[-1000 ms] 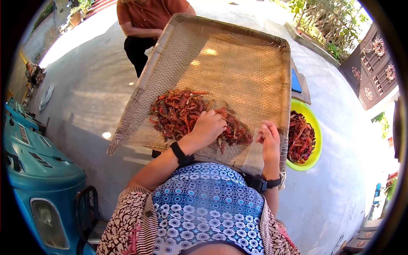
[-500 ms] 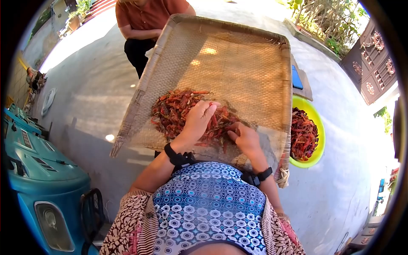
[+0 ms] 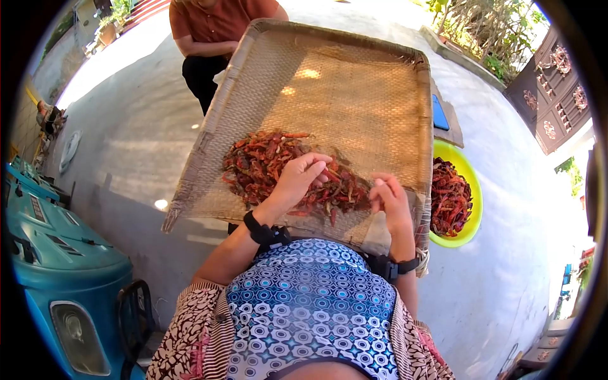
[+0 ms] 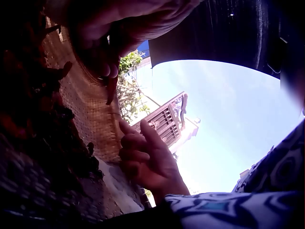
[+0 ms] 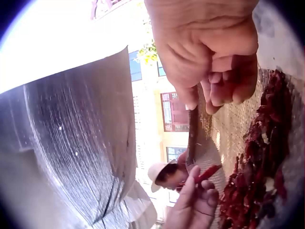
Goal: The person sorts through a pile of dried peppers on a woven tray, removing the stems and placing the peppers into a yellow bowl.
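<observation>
Above the heap of dried red chilies [image 3: 263,164], my left hand [image 3: 296,183] pinches a red chili [image 4: 112,89], whose red end also shows in the right wrist view [image 5: 209,172]. My right hand [image 3: 392,206] hovers at the heap's right end, fingers loosely bent. Seen from the left wrist, that right hand [image 4: 150,164] has its fingers apart with no chili visible in them. The heap lies on a woven tray [image 3: 367,95], near its front edge. A pale sheet [image 3: 378,234] lies under my right hand.
Right of the tray stands a yellow-green basin [image 3: 475,190] holding more red chilies [image 3: 451,199]. A blue phone [image 3: 439,113] lies on a board beyond it. Behind the tray is a person in a rust shirt [image 3: 215,25]; a teal vehicle [image 3: 69,266] stands at the left.
My right hand has moved from the heap out to the right, after reaching in from there earlier. My left hand remains over the heap, slightly shifted.
</observation>
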Motion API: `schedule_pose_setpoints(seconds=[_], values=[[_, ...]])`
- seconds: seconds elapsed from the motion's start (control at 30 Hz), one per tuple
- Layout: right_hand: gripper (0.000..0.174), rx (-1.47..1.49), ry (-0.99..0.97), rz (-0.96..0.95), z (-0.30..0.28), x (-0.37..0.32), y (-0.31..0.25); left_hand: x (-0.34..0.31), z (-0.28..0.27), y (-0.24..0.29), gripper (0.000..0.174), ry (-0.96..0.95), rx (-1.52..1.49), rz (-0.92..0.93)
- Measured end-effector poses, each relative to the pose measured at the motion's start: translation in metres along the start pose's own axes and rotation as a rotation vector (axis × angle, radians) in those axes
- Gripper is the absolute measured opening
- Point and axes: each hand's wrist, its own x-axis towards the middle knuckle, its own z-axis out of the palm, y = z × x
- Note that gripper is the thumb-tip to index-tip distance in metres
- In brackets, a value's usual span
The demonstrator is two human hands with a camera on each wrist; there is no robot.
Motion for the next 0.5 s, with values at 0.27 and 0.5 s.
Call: schedule_pose_setpoints(seconds=[0.27, 0.5], values=[[0.026, -0.190, -0.211, 0.007, 0.031, 0.009, 0.019, 0.002, 0.006, -0.019, 0.018, 0.036, 0.230, 0.098], [0.030, 0.445, 0.312, -0.162, -0.043, 0.012, 0.005, 0.019, 0.012, -0.030, 0.018, 0.104, 0.963, 0.500]])
